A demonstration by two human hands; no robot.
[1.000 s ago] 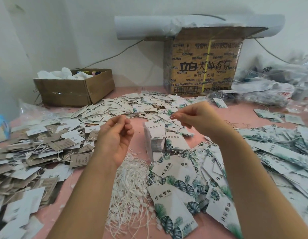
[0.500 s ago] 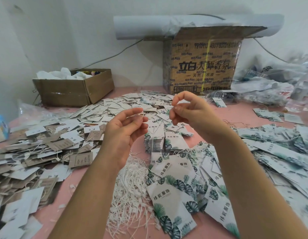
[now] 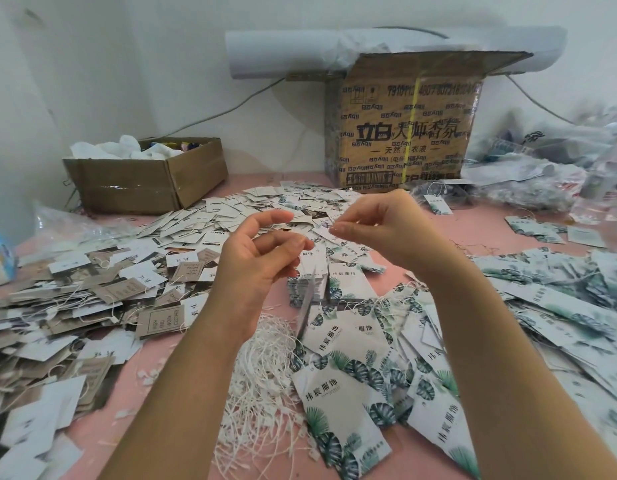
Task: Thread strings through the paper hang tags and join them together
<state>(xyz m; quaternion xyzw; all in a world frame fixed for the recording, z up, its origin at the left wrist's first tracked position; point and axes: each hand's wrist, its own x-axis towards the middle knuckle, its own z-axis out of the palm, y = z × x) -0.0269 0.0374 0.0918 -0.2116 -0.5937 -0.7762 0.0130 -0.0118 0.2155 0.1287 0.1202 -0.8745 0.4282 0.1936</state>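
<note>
Brown and white hang tags (image 3: 103, 292) lie heaped at 9 o'clock on the pink table (image 3: 473, 230). Left hand (image 3: 262, 261) is raised at centre, fingers curled; their hold cannot be told. Loose white strings (image 3: 262, 382) are piled at 6 o'clock. One blurred hanging tag (image 3: 307, 299) is edge-on just beneath the left fingertips. Right hand (image 3: 383, 226), at 2 o'clock of the left, pinches a fine string (image 3: 330, 224) between thumb and forefinger. Leaf-print tags (image 3: 559, 306) spread from 3 to 5 o'clock.

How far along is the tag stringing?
Done: the left heap of tags shows strings already through. In hand: the right hand pinches a string; a blurred tag hangs below the left hand, grip unclear. Left: a stack of leaf tags, plus a big pile of loose strings. Looks mid-batch.
</note>
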